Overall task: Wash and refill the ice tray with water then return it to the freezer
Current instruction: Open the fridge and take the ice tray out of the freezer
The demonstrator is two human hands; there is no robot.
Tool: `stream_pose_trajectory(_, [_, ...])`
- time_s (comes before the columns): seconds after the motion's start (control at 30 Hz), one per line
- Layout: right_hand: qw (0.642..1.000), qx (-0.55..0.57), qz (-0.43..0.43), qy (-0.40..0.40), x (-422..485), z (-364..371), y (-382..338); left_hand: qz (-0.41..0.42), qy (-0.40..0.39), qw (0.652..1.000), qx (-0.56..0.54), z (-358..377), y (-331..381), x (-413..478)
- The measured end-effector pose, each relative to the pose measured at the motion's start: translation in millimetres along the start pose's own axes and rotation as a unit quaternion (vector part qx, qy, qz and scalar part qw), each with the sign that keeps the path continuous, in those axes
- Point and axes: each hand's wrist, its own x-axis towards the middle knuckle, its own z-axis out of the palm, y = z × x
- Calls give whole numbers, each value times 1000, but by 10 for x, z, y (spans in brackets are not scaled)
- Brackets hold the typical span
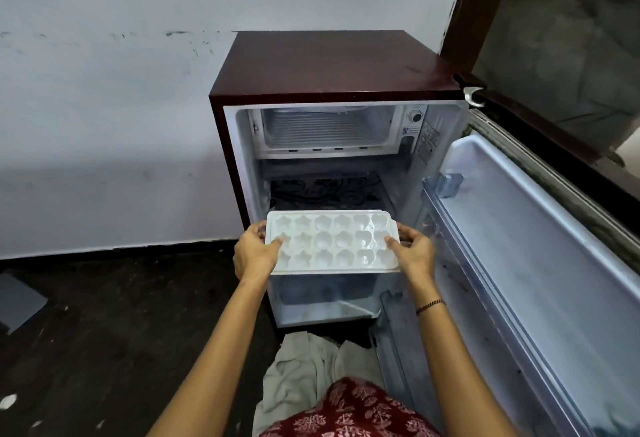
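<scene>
A white ice tray with several shaped cups is held level in front of the open maroon mini fridge. My left hand grips its left end, thumb over the rim. My right hand grips its right end the same way. The freezer compartment sits at the top of the fridge, above the tray, its front open. I cannot tell whether the cups hold water.
The fridge door is swung open to the right with its shelves showing. A glass shelf lies behind the tray. A white cloth lies on the dark floor in front of the fridge. A white wall stands at left.
</scene>
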Motion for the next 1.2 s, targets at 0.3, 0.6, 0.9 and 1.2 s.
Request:
stream_pose_trajectory(0.3, [998,15,4,-66,-714,-504,347,-25,14,1000,4,-353,-299,-883])
stream_pose_trajectory(0.6, [998,5,13,-62,-1504,-1005,696,-49,8,999,20,-561,-685,-1876])
stream_pose_trajectory(0.9, [996,-36,82,2,-2239,-1352,1149,-22,-105,990,94,-572,-931,-2110])
stream_pose_trajectory(1.2, [971,12,199,132,-3142,-1420,1392,17,-264,951,160,-462,-1096,-2038])
